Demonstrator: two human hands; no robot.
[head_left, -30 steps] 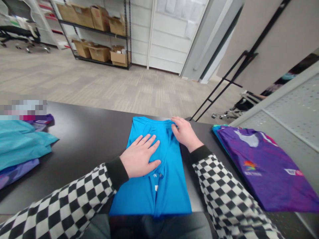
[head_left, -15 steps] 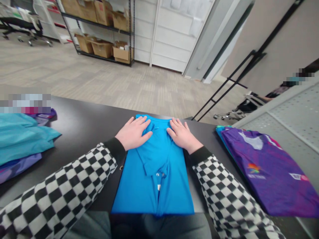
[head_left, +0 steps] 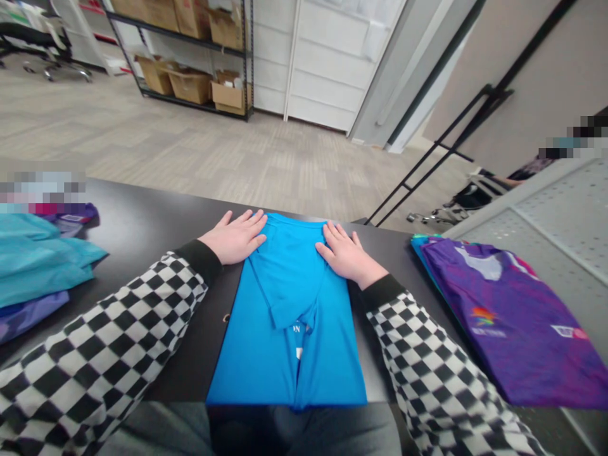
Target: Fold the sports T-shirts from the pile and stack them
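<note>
My left hand and right hand lie spread, gripping nothing, at the far corners of the blue shirt. Its 2 sides look folded inward; end to end, it lies undoubled. Under it is the black table; right of it, a purple shirt; beyond it, carpet and shelving.

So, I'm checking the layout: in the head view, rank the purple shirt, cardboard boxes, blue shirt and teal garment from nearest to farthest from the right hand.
From the right hand:
1. Blue shirt: touching it, on its left.
2. Purple shirt: to its right.
3. Teal garment: at far left.
4. Cardboard boxes: across the room.
</note>
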